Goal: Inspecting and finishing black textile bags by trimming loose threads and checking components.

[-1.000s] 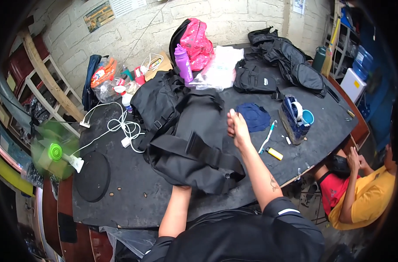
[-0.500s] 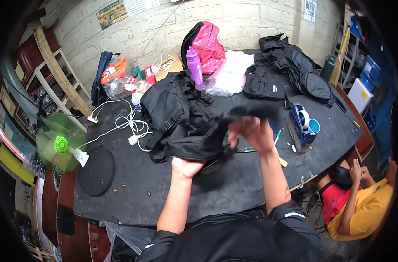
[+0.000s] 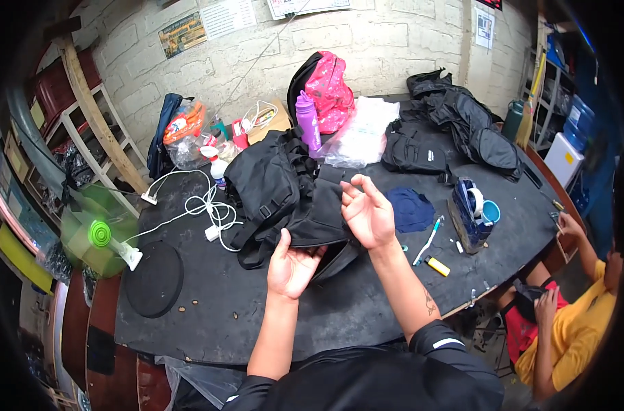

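Observation:
A black backpack (image 3: 264, 181) with straps and buckles lies in the middle of the table, its near part lifted and an opening showing along the lower edge. My left hand (image 3: 291, 270) grips that near edge, palm up, the thumb in front and fingers partly under the fabric. Over the bag's right side is my right hand (image 3: 370, 216), raised with palm turned inward and fingers loosely curled and apart; nothing shows in it. A dark blue cloth (image 3: 411, 209) lies flat just right of this hand.
Left of the bag are a coiled white cable (image 3: 213, 209), a round black disc (image 3: 154, 279) and a spinning green fan (image 3: 100, 233). To the right lie a yellow lighter-like piece (image 3: 437, 266) and a tape dispenser (image 3: 473, 212). Another person (image 3: 565, 322) sits at the right.
My right hand, blurred before with dark fabric beside it, has come nearer the bag and is sharp now. The blue cloth shows on the table. My left hand's thumb has come into view.

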The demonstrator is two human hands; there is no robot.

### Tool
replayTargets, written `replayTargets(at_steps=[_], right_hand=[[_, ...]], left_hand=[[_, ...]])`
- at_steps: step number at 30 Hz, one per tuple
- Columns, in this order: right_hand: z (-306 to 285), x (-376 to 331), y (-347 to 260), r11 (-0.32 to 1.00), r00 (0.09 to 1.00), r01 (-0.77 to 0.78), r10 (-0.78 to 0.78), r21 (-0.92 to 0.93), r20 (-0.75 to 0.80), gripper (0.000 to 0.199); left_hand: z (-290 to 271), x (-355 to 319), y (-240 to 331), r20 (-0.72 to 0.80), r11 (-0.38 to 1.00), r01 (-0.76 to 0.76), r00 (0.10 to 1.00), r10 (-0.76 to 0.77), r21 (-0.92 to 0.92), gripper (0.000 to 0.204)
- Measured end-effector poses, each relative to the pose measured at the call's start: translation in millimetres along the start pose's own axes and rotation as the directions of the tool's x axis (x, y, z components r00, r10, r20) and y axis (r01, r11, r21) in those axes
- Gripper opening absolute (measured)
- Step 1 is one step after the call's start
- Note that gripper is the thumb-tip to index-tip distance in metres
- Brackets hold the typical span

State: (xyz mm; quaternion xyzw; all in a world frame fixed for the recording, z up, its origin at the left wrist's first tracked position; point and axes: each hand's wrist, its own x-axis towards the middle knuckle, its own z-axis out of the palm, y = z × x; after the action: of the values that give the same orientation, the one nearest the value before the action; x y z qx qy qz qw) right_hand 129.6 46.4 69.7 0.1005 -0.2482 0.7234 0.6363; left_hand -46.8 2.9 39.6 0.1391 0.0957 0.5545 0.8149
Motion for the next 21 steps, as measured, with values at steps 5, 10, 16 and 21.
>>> replayTargets(at_steps=[5, 10, 16, 21], right_hand=[[14.3, 5.9, -3.8, 0.9, 0.987, 0.128, -0.155, -0.417, -0.032, 0.011], [39.2, 6.2, 4.2, 0.654, 0.938, 0.221, -0.346, -0.724, -0.026, 0.031], [18.6, -0.3, -20.6, 0.694, 0.844, 0.352, -0.526, -0.628, -0.108, 0.019], [-13.0, -36.6, -52.7, 0.732, 0.877, 0.128, -0.399, -0.67, -0.268, 0.018]], left_hand=[[-5.8, -2.0, 6.0, 0.183, 0.987, 0.123, 0.978, -0.103, -0.102, 0.043], [1.3, -3.9, 3.1, 0.093, 0.986, 0.148, 0.986, -0.14, -0.08, 0.038], [-0.4, -7.7, 8.3, -0.057, 0.938, -0.082, 0.996, 0.067, -0.338, 0.052], [17.5, -20.4, -3.6, 0.228, 0.977, -0.202, 0.95, 0.213, -0.074, 0.056]])
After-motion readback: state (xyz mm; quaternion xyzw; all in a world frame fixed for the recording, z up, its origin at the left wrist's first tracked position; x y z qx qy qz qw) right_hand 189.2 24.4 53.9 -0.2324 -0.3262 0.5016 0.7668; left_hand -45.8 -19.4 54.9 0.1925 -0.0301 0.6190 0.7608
